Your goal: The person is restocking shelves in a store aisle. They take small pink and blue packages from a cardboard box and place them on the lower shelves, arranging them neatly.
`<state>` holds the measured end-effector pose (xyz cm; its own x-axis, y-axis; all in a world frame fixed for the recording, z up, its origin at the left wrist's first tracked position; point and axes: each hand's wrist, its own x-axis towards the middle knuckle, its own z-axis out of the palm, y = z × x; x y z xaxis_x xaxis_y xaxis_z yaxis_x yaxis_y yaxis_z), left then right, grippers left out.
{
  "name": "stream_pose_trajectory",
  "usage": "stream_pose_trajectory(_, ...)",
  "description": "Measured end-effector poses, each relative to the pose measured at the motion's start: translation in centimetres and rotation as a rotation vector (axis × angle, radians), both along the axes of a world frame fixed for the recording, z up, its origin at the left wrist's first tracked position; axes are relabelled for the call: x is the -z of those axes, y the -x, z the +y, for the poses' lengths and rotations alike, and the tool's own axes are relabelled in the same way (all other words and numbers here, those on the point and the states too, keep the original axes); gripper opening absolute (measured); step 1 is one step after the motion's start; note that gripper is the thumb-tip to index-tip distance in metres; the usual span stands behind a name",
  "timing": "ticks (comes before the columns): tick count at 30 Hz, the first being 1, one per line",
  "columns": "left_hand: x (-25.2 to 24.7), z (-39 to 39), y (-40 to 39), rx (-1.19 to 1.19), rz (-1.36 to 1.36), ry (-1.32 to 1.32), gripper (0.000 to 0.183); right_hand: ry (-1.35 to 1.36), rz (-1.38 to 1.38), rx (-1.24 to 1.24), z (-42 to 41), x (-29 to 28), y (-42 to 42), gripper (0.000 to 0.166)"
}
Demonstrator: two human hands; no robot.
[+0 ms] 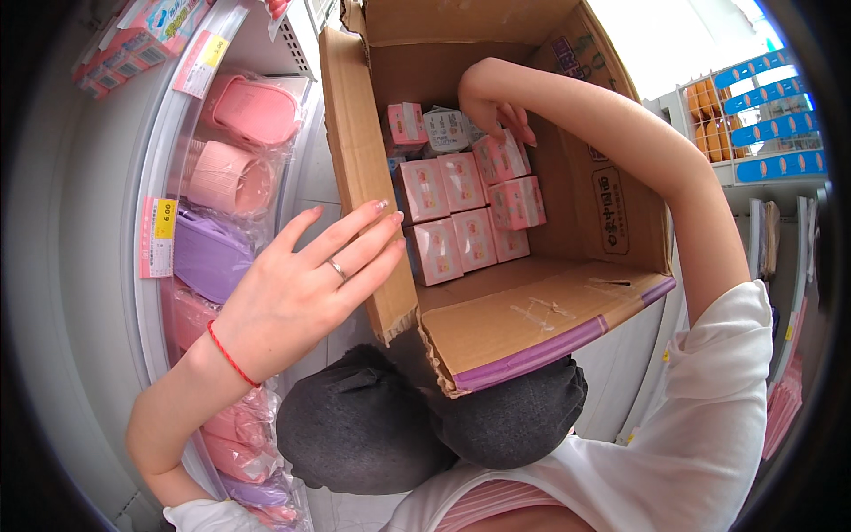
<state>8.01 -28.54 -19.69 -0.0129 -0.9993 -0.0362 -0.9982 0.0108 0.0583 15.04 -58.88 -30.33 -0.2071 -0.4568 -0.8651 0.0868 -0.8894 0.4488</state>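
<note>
A large open cardboard box (492,292) stands before my knees, holding several pink wrapped packs (425,189) stacked at its left and middle. Behind them lies a white and grey pack (444,131) with printing. My right hand (500,110) reaches down inside the box, bent at the wrist, its fingers at the upper pink pack (500,157); whether they grip it is hard to tell. My left hand (309,279), with a ring and a red cord bracelet, is spread with its fingertips at the box's left flap (372,199) and holds nothing.
At the left, a shelf edge (156,153) with price tags borders pink and purple plastic baskets (209,253) in clear wrapping. Pink packs (143,43) stand on the upper shelf. On the right are a wire rack with blue strips (774,133) and further shelving with hanging goods.
</note>
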Motion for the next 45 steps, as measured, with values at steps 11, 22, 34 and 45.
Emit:
stream_pose_trajectory(11, -0.5, 0.5, -0.9, -0.025, 0.271, 0.029, 0.056, -0.952, -0.438, 0.116, 1.0, -12.2, 1.0, 0.027)
stream_pose_trajectory(22, -1.1, -0.1, -2.0, -0.323, 0.614, 0.469, 0.111, -1.824, -0.448, 0.798, 2.5, -14.9, 3.2, 0.015)
stream_pose_trajectory(34, -0.7, 0.1, -2.4, -0.345, 0.666, 0.489, 0.086, -1.845, -0.598, 0.731, 4.5, -13.8, 4.3, 0.019)
stream_pose_trajectory(45, -1.1, 0.2, -2.2, -0.332, 0.492, 0.580, 0.079, -1.958, -0.619, 0.636, 4.3, -13.6, 3.8, 0.032)
